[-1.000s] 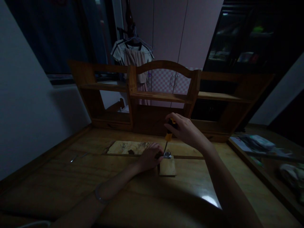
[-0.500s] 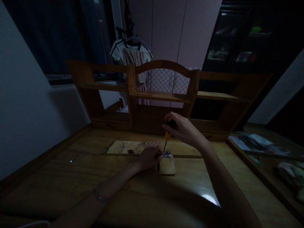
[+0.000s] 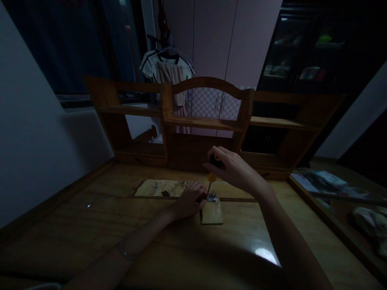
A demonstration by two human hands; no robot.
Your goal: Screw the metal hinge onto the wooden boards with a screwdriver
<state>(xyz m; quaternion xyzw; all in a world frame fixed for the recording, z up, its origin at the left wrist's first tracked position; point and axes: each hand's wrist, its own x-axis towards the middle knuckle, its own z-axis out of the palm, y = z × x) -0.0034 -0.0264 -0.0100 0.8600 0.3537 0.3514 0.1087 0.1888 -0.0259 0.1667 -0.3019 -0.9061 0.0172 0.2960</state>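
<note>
My right hand (image 3: 228, 163) is wrapped round the black and yellow handle of a screwdriver (image 3: 212, 177). Its shaft slants down to a small shiny metal hinge (image 3: 211, 197), where the tip is hard to make out. The hinge lies at the far edge of a small square wooden block (image 3: 212, 212) on the desk. My left hand (image 3: 191, 198) rests low on the desk at the left of the hinge, fingers curled close to the screwdriver tip. What those fingers pinch, if anything, is hidden.
Behind my hands, a wooden shelf unit (image 3: 205, 125) stands along the desk's (image 3: 99, 233) back. A patterned board (image 3: 160, 188) lies behind my left hand. Thin metal tools (image 3: 96, 201) lie at the left. Papers and plastic bags (image 3: 328, 183) sit on a lower surface at the right.
My right hand and the screwdriver have shifted slightly left and down, with the handle turned a little. My left hand stays beside the hinge.
</note>
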